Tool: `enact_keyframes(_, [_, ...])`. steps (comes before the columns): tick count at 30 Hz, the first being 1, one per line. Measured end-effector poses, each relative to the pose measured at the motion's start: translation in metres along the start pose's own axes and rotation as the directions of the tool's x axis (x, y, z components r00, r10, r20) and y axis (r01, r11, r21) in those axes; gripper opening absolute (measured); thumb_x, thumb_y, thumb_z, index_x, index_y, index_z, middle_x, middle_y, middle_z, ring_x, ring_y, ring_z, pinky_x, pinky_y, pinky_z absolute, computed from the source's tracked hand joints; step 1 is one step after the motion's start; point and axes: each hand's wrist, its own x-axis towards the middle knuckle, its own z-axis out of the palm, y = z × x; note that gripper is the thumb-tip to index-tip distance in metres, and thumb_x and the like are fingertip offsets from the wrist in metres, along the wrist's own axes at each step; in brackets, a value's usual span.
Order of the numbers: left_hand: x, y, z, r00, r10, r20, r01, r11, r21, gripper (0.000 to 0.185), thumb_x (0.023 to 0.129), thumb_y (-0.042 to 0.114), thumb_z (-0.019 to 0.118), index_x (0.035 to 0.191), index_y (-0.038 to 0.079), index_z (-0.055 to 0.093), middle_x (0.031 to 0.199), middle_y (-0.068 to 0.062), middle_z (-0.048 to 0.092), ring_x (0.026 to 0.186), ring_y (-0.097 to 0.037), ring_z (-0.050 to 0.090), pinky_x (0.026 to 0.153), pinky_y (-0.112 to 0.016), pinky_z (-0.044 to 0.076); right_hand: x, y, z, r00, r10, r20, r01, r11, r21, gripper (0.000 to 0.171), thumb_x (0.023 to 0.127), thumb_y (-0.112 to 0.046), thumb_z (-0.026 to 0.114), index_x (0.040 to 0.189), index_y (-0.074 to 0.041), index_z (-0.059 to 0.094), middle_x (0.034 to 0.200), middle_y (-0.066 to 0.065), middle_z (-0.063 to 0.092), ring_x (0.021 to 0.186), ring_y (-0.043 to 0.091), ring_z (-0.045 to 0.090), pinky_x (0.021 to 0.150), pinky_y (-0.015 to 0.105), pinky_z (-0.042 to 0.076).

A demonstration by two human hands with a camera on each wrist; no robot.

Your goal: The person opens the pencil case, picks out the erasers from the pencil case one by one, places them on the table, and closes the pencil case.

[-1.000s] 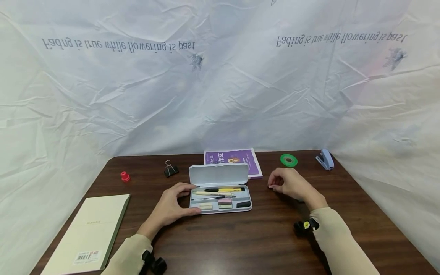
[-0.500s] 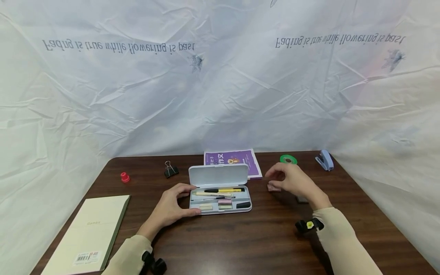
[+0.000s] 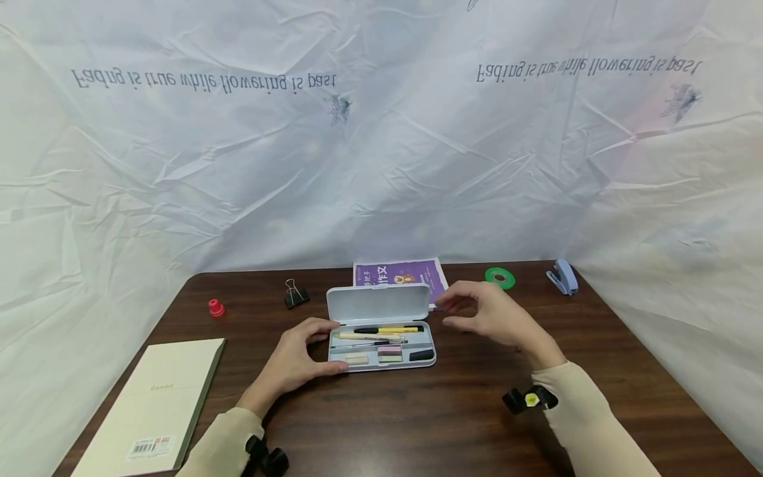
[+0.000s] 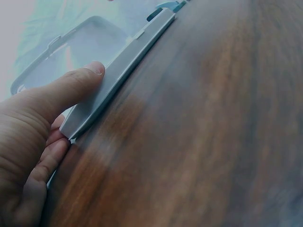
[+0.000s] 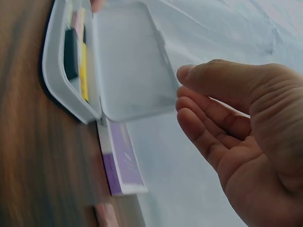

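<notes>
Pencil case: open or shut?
Open: the pencil case lid stands raised behind the tray, with pens and erasers showing inside.

- Bare table runs wide along the near edge, between both forearms.
- The pencil case with its raised lid blocks the middle; the purple booklet lies just behind.
- The notebook fills the near-left corner.

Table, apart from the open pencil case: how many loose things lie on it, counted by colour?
Red: 1, small knob
Black: 1, binder clip
Purple: 1, booklet
Green: 1, tape roll
Blue: 1, stapler
Cream: 1, notebook
Pink: 1, small block
Total: 7
</notes>
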Motion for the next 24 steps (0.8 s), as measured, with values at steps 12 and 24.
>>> enact_keyframes(12, [-0.001, 0.0, 0.0, 1.0, -0.001, 0.006, 0.001, 1.0, 0.003, 0.078, 0.078, 0.05, 0.103, 0.143, 0.018, 0.074, 0.141, 0.004, 0.071, 0.13, -0.022, 0.071, 0.113, -0.044, 0.061, 0.008, -0.001, 0.04, 0.974, -0.094, 0.208, 0.091, 0.996, 0.022, 0.024, 0.098, -0.004, 0.086, 0.121, -0.011, 0.083, 0.116, 0.005, 0.079, 0.099, 0.009, 0.075, 0.088, 0.033, 0.069])
enact_keyframes(24, [-0.001, -0.001, 0.0, 1.0, -0.011, 0.008, 0.011, 1.0, 0.003, 0.078, 0.078, 0.051, 0.103, 0.143, 0.019, 0.074, 0.142, 0.005, 0.071, 0.131, -0.022, 0.071, 0.113, -0.045, 0.061, 0.01, -0.004, 0.058, 0.95, -0.036, 0.31, 0.058, 0.996, -0.062, 0.019, 0.101, -0.006, 0.084, 0.114, -0.019, 0.085, 0.114, -0.008, 0.078, 0.101, 0.005, 0.072, 0.089, 0.029, 0.066])
